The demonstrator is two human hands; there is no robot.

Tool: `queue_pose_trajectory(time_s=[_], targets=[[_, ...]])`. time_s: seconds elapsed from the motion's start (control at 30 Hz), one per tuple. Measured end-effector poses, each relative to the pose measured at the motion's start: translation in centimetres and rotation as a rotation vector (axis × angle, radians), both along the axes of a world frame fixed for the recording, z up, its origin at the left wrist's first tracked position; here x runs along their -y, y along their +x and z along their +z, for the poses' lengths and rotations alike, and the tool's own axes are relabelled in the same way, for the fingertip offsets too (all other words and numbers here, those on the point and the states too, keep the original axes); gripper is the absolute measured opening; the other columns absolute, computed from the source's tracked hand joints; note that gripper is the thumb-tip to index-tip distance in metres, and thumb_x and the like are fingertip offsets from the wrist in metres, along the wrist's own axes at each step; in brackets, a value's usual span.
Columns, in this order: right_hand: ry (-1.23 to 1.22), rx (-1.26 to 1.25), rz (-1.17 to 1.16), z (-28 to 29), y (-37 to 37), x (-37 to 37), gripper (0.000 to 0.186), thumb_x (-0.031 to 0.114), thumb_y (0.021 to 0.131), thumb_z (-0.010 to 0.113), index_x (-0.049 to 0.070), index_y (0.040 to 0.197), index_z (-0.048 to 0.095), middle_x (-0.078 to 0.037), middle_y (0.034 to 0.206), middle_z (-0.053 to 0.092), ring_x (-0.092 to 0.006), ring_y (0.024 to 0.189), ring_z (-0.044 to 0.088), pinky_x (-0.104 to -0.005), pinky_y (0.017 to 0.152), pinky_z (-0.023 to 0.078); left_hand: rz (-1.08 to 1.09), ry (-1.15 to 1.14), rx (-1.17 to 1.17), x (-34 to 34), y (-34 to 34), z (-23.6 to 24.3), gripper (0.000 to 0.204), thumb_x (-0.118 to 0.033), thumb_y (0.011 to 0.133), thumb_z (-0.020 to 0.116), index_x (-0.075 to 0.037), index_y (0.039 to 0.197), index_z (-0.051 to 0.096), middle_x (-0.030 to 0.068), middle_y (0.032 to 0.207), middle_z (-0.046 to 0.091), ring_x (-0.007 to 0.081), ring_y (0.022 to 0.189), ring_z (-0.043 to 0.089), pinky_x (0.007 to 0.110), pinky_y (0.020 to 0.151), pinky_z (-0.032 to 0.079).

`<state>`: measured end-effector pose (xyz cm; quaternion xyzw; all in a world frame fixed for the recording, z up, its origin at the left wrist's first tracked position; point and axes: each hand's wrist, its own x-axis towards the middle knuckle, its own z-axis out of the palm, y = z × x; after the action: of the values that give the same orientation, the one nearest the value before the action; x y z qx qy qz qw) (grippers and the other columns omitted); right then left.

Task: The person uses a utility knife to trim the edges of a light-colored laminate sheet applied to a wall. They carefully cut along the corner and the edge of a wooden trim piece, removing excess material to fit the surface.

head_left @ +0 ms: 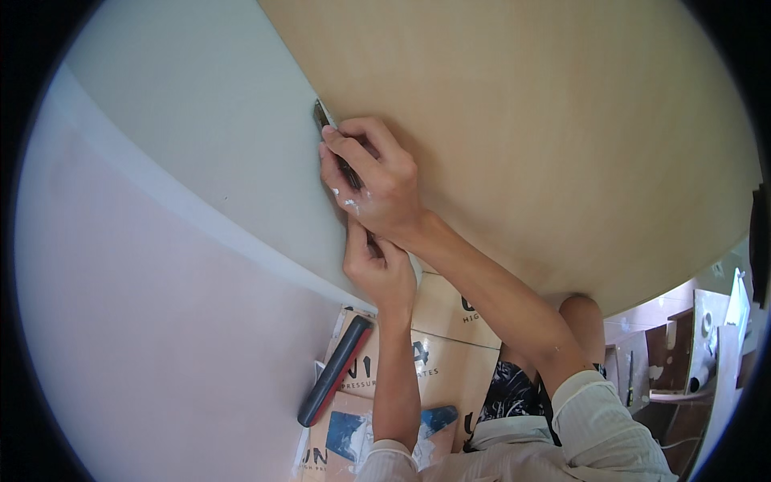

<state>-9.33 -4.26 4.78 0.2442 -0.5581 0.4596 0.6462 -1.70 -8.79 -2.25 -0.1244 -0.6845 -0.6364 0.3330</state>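
My right hand (373, 169) is closed around a dark utility knife (322, 114), whose tip touches the seam between a pale grey-white panel (185, 120) and a light wood panel (562, 153). White smears show on that hand. Just below it, my left hand (379, 269) has its fingers curled at the same seam, under the right wrist; what they hold, if anything, is hidden.
Below are printed cardboard sheets (458, 377), a long black-and-red tool (335, 371) and a smeared blue-and-tan piece (345, 434). A pinkish-white surface (152, 313) curves along the left. My bare knee (582, 317) is at lower right, with assorted boards (683, 353) beyond.
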Motion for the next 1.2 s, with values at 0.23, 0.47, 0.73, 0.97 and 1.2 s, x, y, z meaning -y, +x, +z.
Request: queue_pose_trajectory(time_s=[0.23,0.47,0.73,0.97,1.2], targets=[[-0.039,0.034,-0.008,-0.5,0.3,0.5,0.019,-0.01,0.08,0.077,-0.003,0.097,0.072,-0.011,0.094,0.065,-0.0167,0.064,0.063,-0.0287,0.054,0.052,0.082,-0.046,-0.073,0.6,0.0,0.0,0.039,0.005,0.096,0.052,0.009,0.134,0.06,0.0146,0.104,0.073,0.0135,0.088,0.065,0.027,0.075,0.052],[-0.01,0.026,-0.015,-0.5,0.7,0.1,0.02,-0.009,0.081,0.077,-0.003,0.099,0.072,-0.011,0.094,0.065,-0.0167,0.065,0.064,-0.0287,0.055,0.053,0.103,-0.098,-0.013,0.9,0.8,0.3,0.041,0.008,0.094,0.05,0.009,0.133,0.061,0.0182,0.103,0.073,0.0155,0.085,0.066,0.028,0.074,0.053],[0.006,0.017,0.014,0.7,0.7,-0.1,0.018,-0.01,0.081,0.076,-0.004,0.096,0.07,-0.011,0.094,0.065,-0.018,0.068,0.065,-0.0301,0.056,0.054,0.048,-0.098,0.01,1.0,0.6,1.0,0.038,0.005,0.104,0.047,0.011,0.14,0.055,0.0078,0.115,0.068,0.0077,0.091,0.061,0.021,0.076,0.048],[-0.015,0.086,0.021,0.0,1.2,0.3,0.017,-0.01,0.081,0.075,-0.004,0.096,0.07,-0.011,0.094,0.065,-0.018,0.068,0.064,-0.0304,0.056,0.054,0.056,-0.156,0.037,1.5,1.5,1.1,0.036,0.005,0.103,0.048,0.011,0.137,0.058,0.0075,0.111,0.07,0.0091,0.092,0.061,0.022,0.081,0.049],[0.012,0.087,0.012,-0.2,2.0,0.0,0.017,-0.009,0.081,0.075,-0.005,0.097,0.07,-0.011,0.094,0.065,-0.0178,0.067,0.065,-0.0283,0.055,0.055,0.062,-0.159,0.02,1.5,2.7,1.6,0.032,0.005,0.103,0.049,0.013,0.131,0.061,0.0085,0.104,0.071,0.009,0.09,0.061,0.023,0.08,0.049]])
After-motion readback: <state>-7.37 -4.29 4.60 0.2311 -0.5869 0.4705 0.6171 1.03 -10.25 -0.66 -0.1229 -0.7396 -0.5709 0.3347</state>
